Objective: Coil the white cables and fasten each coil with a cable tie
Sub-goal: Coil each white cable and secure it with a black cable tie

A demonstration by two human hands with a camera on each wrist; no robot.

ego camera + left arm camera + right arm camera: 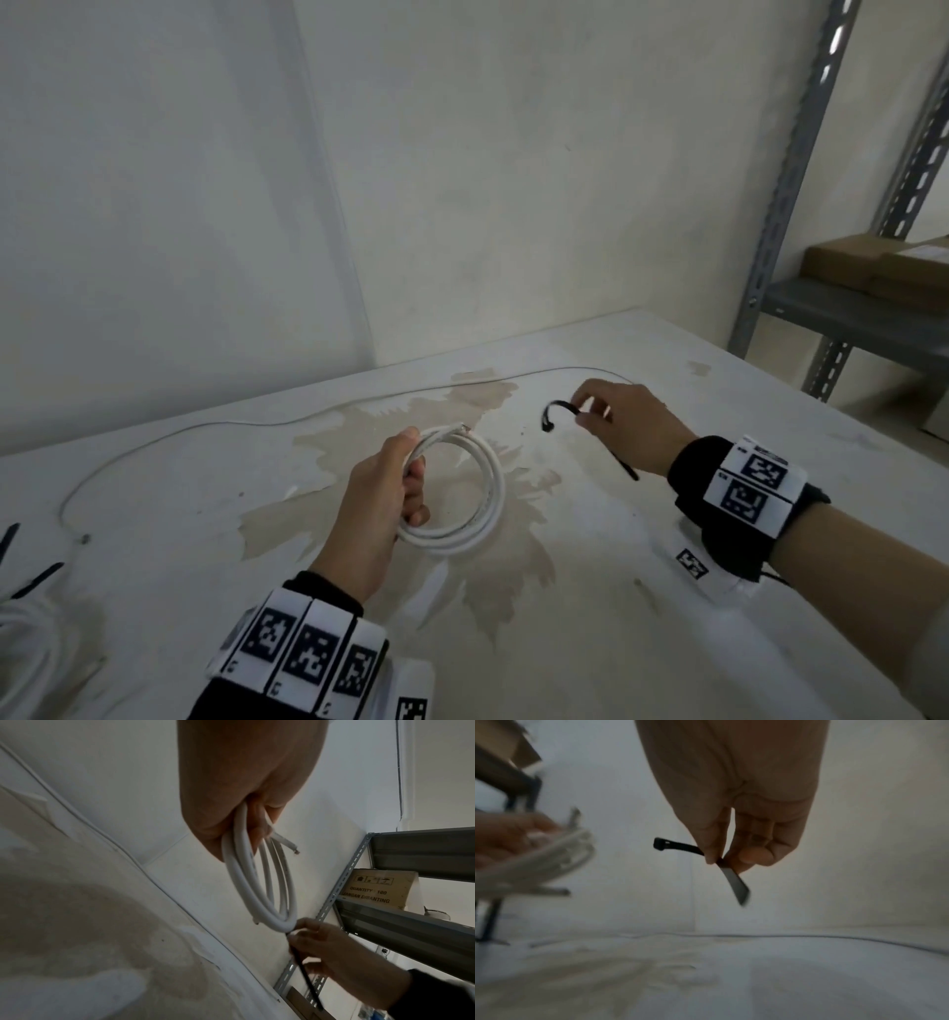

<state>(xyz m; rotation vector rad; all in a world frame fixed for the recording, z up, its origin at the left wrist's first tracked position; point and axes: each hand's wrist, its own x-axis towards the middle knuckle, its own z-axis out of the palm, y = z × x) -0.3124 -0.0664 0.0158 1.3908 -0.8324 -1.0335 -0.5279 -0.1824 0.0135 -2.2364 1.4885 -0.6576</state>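
Observation:
A white cable coil [477, 493] of several loops hangs above the table, gripped at its left side by my left hand [395, 483]. In the left wrist view the coil [254, 882] dangles from the curled fingers with a cut end sticking out. To the right of the coil, my right hand [616, 421] pinches a black cable tie [557, 408] between thumb and finger. The tie's head points left toward the coil and its tail runs back under the hand. The right wrist view shows the tie [677, 846] pinched near its middle, apart from the coil [539, 862].
A thin loose white cable [257, 421] runs along the back of the stained white table [590, 591]. More black ties [36, 578] and a white cable [20, 632] lie at the left edge. A grey metal shelf [847, 308] with cardboard boxes stands at the right.

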